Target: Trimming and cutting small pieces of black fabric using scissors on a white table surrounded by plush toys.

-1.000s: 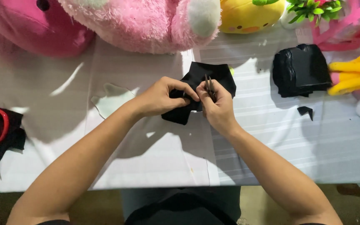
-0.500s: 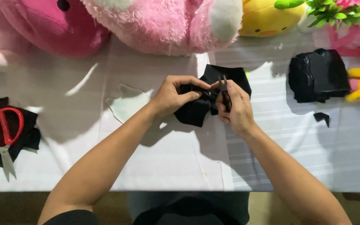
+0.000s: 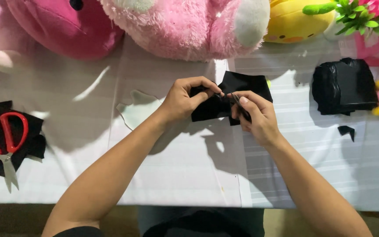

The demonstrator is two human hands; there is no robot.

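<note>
- White cloth covers the counter in front of me, striped with faint ridges on its right half.
- Behind the black fabric piece that I work on, a big pink plush toy lies along the far edge; its top is cut off by the frame.
- Left of that plush sits a darker pink plush, also cut off; right of it a yellow plush and a green plastic plant.
- Well to the right of the fabric piece lies a folded black bundle, with a small black scrap just in front of it.
- Far left of the fabric piece, red-handled scissors rest on more black cloth.
- My left hand is curled, thumb and fingers pinching the fabric piece's left edge.
- My right hand is closed around a thin dark tool at the fabric; I cannot make out what kind it is.
- Both forearms come up from the near edge, bare, meeting at the fabric held just above the counter.
</note>
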